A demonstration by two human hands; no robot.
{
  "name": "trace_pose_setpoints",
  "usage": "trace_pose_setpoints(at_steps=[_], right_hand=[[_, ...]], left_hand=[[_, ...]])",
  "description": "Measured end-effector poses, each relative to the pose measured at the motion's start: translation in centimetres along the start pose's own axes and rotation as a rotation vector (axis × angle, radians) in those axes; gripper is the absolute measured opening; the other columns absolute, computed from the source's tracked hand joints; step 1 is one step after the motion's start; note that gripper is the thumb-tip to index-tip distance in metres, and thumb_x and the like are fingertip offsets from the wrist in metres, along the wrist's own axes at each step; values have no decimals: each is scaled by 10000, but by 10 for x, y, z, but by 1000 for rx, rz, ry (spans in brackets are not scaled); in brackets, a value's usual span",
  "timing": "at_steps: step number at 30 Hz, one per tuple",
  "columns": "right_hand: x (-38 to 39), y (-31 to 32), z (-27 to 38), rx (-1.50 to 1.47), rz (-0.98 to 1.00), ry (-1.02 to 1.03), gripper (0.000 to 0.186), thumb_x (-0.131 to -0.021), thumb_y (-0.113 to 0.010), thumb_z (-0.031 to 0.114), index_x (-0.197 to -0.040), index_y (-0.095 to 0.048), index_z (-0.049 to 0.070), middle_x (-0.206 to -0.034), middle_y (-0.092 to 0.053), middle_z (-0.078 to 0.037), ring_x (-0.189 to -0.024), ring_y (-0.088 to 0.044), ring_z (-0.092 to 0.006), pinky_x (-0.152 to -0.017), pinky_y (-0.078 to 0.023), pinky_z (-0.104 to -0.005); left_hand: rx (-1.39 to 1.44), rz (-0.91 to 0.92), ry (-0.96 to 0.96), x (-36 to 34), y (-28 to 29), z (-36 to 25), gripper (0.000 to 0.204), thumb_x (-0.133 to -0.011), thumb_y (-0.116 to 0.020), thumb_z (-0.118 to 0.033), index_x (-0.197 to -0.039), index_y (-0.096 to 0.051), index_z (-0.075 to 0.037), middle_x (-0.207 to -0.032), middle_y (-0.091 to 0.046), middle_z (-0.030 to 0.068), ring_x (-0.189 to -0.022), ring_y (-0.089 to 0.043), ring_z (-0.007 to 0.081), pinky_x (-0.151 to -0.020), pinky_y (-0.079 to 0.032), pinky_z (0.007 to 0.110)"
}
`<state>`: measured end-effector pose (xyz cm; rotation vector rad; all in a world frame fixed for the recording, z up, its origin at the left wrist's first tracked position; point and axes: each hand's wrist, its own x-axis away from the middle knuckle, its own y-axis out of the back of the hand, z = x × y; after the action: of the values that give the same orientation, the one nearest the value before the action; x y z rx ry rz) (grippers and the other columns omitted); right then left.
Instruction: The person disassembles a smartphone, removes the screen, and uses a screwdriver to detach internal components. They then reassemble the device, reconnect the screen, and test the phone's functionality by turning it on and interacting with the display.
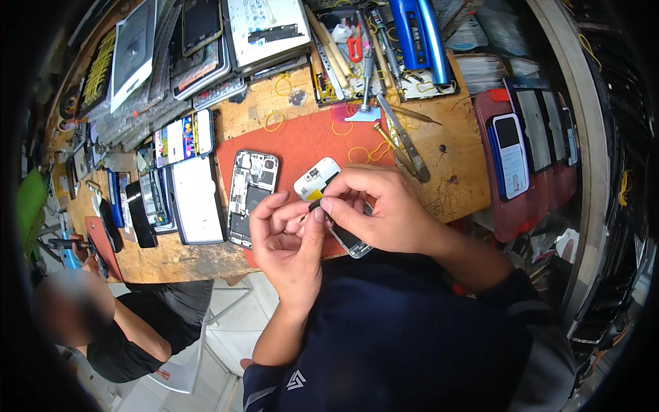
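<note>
My left hand (287, 237) and my right hand (374, 206) meet over the front edge of a red mat (302, 141). Together they pinch a small dark part with a yellow tab (316, 197) between their fingertips. Under my right hand lies a white phone frame (317, 177), its lower end sticking out below the palm. An opened phone body (250, 196) with its insides showing lies on the mat just left of my left hand.
The wooden bench (449, 147) holds stacked screens and phones at left, a tool tray (357, 51) with screwdrivers and red cutters at the back, loose rubber bands, and tweezers (405, 141). A red case with phones (511, 154) sits right. Another person (103, 323) sits lower left.
</note>
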<state>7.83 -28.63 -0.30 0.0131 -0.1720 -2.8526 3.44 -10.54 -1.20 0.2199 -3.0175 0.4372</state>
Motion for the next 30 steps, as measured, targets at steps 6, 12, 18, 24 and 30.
trace_pose_setpoints(at_steps=[6, 12, 18, 24, 30], right_hand=[[-2, 1, -8, -2, 112, -60, 89, -1014, -801, 81, -1033, -762, 3, -950, -727, -31, -729, -658, -44, -616, -500, -231], [-18, 14, -3, 10, 60, -167, 97, -1027, -778, 79, -968, -744, 10, -883, -707, 13, -672, -607, -7, -573, -462, -225], [-45, 26, -1, 349, 64, -106, 193, -949, -808, 100, -818, -701, 6, -665, -651, -36, -575, -615, -83, -552, -475, -297], [-51, 18, -3, 506, 37, -105, 215, -888, -735, 150, -729, -685, 14, -726, -709, -179, -716, -720, -417, -671, -549, -534], [-51, 14, -10, 579, -25, 30, 223, -889, -803, 109, -734, -667, 23, -631, -632, -98, -590, -649, -297, -575, -493, -438]], left_hand=[[15, -24, 0, 5, 3, 8, 667, -1017, -728, 136, -1551, -361, -22, -1188, -695, 131, -1020, -750, 157, -908, -651, 290], [-9, -45, 174, 1, -6, -5, 736, -1015, -716, 147, -1586, -288, -33, -1211, -675, 133, -1024, -764, 196, -858, -681, 307], [-1087, 44, -521, -8, 13, -7, 145, -917, -848, -33, -1048, -792, -56, -942, -721, 76, -895, -649, 251, -839, -480, 393], [-1475, 46, -643, -12, 21, 1, 219, -914, -834, -184, -1132, -852, -168, -1014, -743, -28, -1144, -620, 259, -1134, -301, 490], [-1548, 86, -617, -16, 18, 2, 336, -902, -804, -239, -1230, -869, -206, -1075, -750, -51, -1251, -611, 259, -1223, -214, 531]])
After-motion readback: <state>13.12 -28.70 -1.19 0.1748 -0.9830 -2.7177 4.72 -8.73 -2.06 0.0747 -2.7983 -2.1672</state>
